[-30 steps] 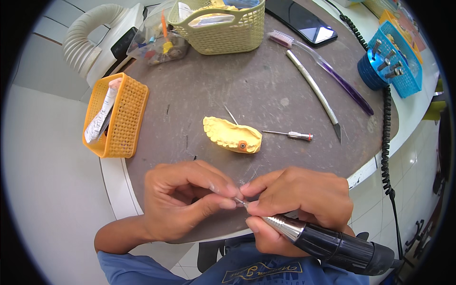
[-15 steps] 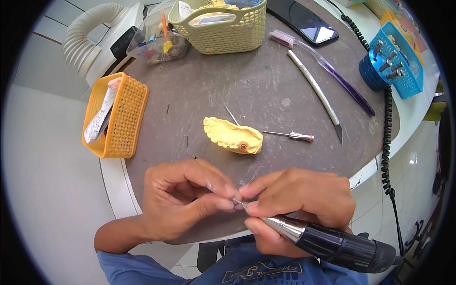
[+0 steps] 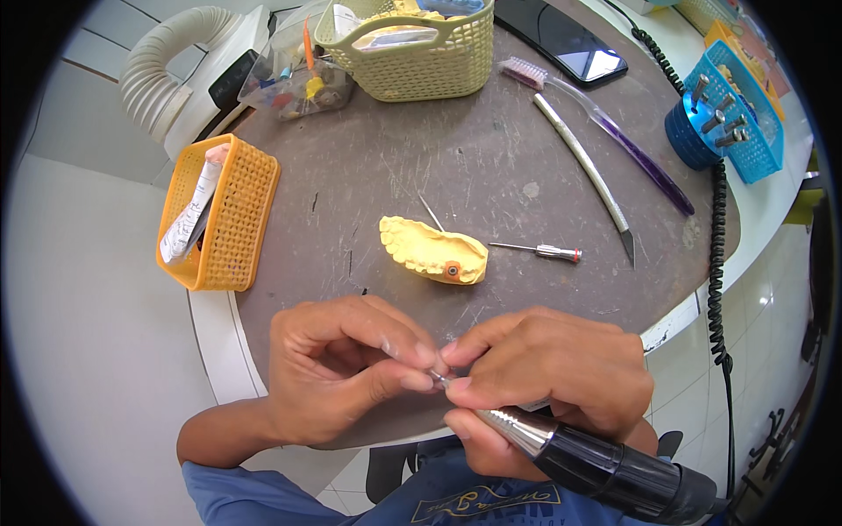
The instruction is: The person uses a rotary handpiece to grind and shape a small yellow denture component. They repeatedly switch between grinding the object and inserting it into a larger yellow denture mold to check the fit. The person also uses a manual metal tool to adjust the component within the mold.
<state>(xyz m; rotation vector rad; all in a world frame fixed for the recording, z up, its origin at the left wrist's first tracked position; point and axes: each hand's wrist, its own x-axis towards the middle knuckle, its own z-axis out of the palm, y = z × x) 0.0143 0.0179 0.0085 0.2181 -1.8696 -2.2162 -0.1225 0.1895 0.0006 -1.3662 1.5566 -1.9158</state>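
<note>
Near the table's front edge my two hands meet at the fingertips. My left hand (image 3: 338, 368) pinches a tiny metal piece (image 3: 436, 377) between thumb and forefinger; its exact kind is too small to make out. My right hand (image 3: 561, 368) is closed around a black and silver rotary handpiece (image 3: 596, 465), whose nose points up-left at that piece. The right thumb and forefinger almost touch the left fingertips and partly hide the tool's tip. Beyond the hands lies a yellow plaster dental model (image 3: 425, 248) with a metal-ringed hole in a brownish-orange patch.
A small screwdriver (image 3: 554, 252) and a thin metal pin (image 3: 430, 210) lie by the model. Farther right are a craft knife (image 3: 583, 167), a purple toothbrush (image 3: 623, 136) and a blue bur holder (image 3: 693, 140). An orange basket (image 3: 246, 215) stands left, a green basket (image 3: 421, 70) behind.
The handpiece has tilted slightly, its rear end lower and a little to the left. Both hands keep their pinch, and the table things shift only slightly in view.
</note>
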